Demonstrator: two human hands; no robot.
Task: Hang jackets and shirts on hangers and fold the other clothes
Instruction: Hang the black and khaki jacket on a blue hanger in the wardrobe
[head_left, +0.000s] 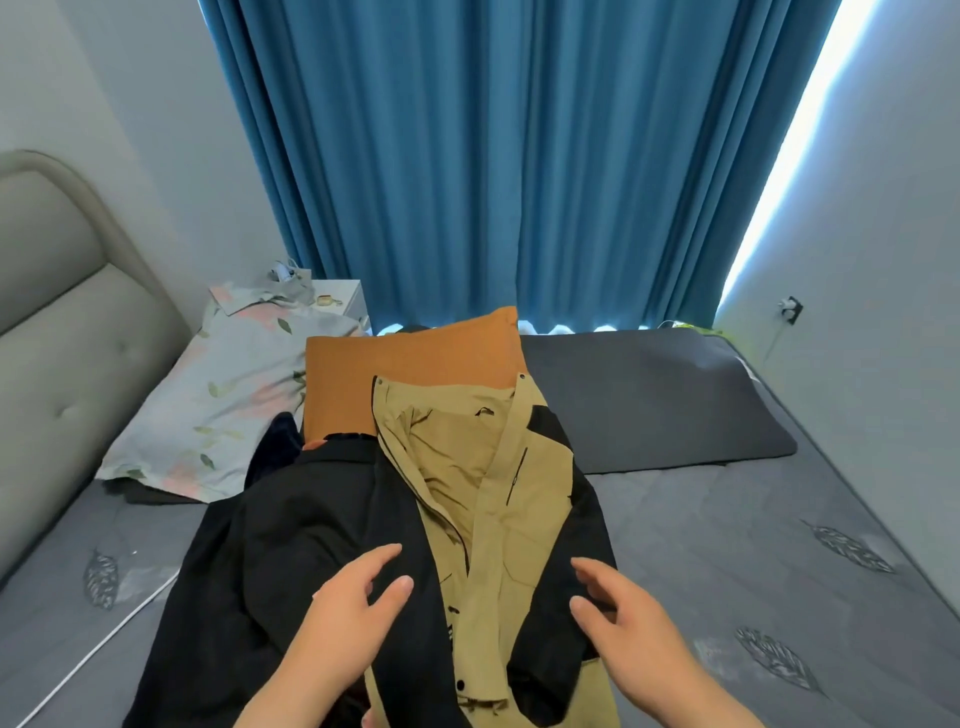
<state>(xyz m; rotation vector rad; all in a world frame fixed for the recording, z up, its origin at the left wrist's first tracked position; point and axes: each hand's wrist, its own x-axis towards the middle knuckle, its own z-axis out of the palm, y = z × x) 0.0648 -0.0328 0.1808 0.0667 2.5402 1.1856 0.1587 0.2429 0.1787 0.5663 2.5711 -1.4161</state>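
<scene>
Left hand (347, 618) spread, fingers relaxed and slightly bent, over black fabric of the jacket (467, 519), gripping nothing; right hand (631, 631) likewise loose, fingertips (579, 603) at the black right panel; contact hard to tell. Khaki and black jacket, front up and open, hood toward an orange pillow (415, 364), near the middle of the bed (753, 545); grey leaf-print sheet; floral pillow (234, 395) left, dark pillow (649, 395) right; blue curtain (493, 156) behind, padded headboard (57, 312) at left.
</scene>
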